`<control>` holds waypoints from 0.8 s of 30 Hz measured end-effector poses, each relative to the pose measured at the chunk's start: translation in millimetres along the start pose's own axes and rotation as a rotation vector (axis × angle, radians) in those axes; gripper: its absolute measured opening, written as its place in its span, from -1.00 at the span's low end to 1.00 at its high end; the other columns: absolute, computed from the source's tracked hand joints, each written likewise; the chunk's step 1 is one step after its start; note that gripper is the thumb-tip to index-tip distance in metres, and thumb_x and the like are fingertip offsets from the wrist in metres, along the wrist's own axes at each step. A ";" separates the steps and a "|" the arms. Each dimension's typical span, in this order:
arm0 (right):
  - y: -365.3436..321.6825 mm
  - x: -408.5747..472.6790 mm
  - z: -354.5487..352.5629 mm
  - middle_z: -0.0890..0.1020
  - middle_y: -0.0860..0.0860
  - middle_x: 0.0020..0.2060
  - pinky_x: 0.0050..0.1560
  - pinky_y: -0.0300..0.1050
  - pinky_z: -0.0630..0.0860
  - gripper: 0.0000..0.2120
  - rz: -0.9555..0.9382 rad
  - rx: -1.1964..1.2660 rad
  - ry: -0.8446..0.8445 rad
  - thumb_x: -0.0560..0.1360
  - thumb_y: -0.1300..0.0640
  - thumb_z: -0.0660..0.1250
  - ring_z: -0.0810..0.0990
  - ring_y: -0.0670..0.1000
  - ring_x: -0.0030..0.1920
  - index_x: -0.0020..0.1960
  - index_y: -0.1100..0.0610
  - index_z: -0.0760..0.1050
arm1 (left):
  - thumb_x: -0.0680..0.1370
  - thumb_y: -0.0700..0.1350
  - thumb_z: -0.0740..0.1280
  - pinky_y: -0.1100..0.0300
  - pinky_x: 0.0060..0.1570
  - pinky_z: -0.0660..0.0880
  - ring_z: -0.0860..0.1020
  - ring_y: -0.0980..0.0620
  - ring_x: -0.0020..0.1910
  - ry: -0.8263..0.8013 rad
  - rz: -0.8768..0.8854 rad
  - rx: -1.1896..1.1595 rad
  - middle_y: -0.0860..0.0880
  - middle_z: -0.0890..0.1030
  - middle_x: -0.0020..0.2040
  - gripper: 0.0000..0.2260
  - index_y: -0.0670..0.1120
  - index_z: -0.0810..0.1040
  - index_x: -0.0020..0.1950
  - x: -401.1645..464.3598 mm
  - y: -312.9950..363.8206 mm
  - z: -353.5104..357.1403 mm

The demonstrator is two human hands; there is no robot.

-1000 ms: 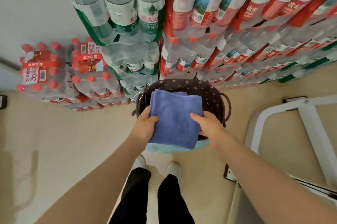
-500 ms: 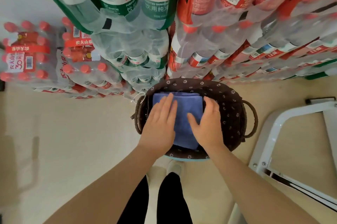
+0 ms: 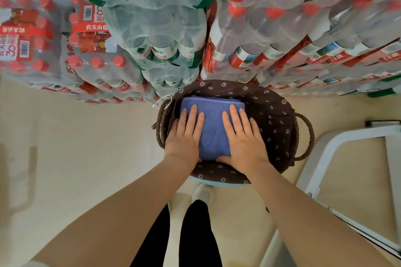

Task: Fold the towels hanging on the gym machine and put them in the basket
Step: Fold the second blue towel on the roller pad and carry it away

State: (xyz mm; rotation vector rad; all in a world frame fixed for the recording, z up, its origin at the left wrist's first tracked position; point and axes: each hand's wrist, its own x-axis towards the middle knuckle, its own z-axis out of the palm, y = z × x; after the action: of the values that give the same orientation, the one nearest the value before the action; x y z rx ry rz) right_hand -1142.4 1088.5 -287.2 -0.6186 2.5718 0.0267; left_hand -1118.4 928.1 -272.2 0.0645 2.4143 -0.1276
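A folded blue towel (image 3: 213,129) lies inside the round basket (image 3: 277,119), which has a brown flower-print lining and woven handles. More blue fabric edges show beneath it at the far side. My left hand (image 3: 186,136) presses flat on the towel's left part, fingers straight. My right hand (image 3: 244,136), with a gold ring, presses flat on its right part. Both hands are inside the basket.
Shrink-wrapped packs of water bottles (image 3: 165,49) are stacked high right behind the basket. A white metal frame (image 3: 321,164) of the gym machine stands to the right. Beige floor (image 3: 76,158) spreads to the left. My legs and shoes (image 3: 201,193) are below the basket.
I lowered the folded towel into the basket and let go of its edges. Both hands now lie flat on it, and my view has moved closer to the basket.
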 end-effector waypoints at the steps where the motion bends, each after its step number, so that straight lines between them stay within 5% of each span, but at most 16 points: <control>1: -1.9 -0.8 1.9 -0.02 0.13 0.53 0.45 0.12 0.09 0.15 0.015 -0.002 0.040 0.22 -0.33 0.42 0.03 0.16 0.53 0.51 0.12 -0.17 | 0.53 0.16 0.23 0.00 0.47 -0.18 -0.30 -0.16 0.50 0.006 -0.018 0.039 -0.17 -0.42 0.48 -0.07 -0.14 -0.51 0.40 2.6 0.8 2.0; 5: -6.8 -8.9 0.6 -0.28 0.07 0.52 0.46 0.07 0.09 0.11 0.080 0.093 -0.089 0.34 -0.29 0.35 -0.08 0.13 0.54 0.50 0.10 -0.35 | 0.57 0.13 0.16 -0.09 0.42 -0.32 -0.18 -0.24 0.51 -0.071 -0.046 0.157 -0.23 -0.39 0.48 -0.15 -0.17 -0.47 0.43 2.2 5.8 -3.1; 7: -4.1 -15.1 -14.9 -0.31 0.04 0.51 0.39 0.02 0.24 0.04 0.083 0.131 -0.231 0.39 -0.27 0.33 0.05 0.11 0.51 0.52 0.07 -0.30 | 0.57 0.17 0.12 -0.07 0.44 -0.29 -0.11 -0.24 0.51 -0.131 -0.015 0.135 -0.24 -0.28 0.51 -0.21 -0.20 -0.33 0.49 -9.8 1.9 -10.0; 10: 4.4 -29.1 -48.3 0.04 0.10 0.52 0.29 0.05 0.35 -0.31 0.022 0.079 -0.325 0.51 -0.18 0.21 0.27 0.13 0.41 0.50 0.09 0.07 | 0.61 0.12 0.04 0.00 0.48 -0.06 0.08 -0.16 0.49 -0.124 0.177 0.085 -0.19 0.11 0.51 -0.45 -0.18 0.14 0.49 -42.5 -15.8 -20.8; 13: 7.7 -43.9 -81.4 0.45 0.11 0.25 0.15 0.06 0.46 -0.64 0.035 0.097 -0.357 0.57 -0.04 0.16 0.47 0.14 0.20 0.27 0.14 0.40 | 0.63 0.02 0.03 0.04 0.31 0.29 0.37 -0.11 0.31 -0.113 0.323 0.006 -0.10 0.42 0.32 -0.64 -0.11 0.43 0.31 -86.3 -37.8 -29.5; 24: -124.6 -108.7 -194.9 0.58 0.13 0.13 0.14 0.04 0.47 -0.71 -0.196 0.159 -0.393 0.61 0.07 0.11 0.53 0.17 0.12 0.22 0.19 0.44 | 0.63 0.01 0.07 0.05 0.26 0.37 0.38 -0.09 0.34 -0.206 -0.111 -0.425 -0.09 0.39 0.37 -0.62 -0.04 0.28 0.43 -268.3 -117.7 -34.4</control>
State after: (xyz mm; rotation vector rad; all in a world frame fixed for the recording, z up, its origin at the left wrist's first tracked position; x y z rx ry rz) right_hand -1093.6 997.4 -53.5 -0.7218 2.1045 -0.1097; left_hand -949.8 811.8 -60.0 -0.2641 2.1899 0.3139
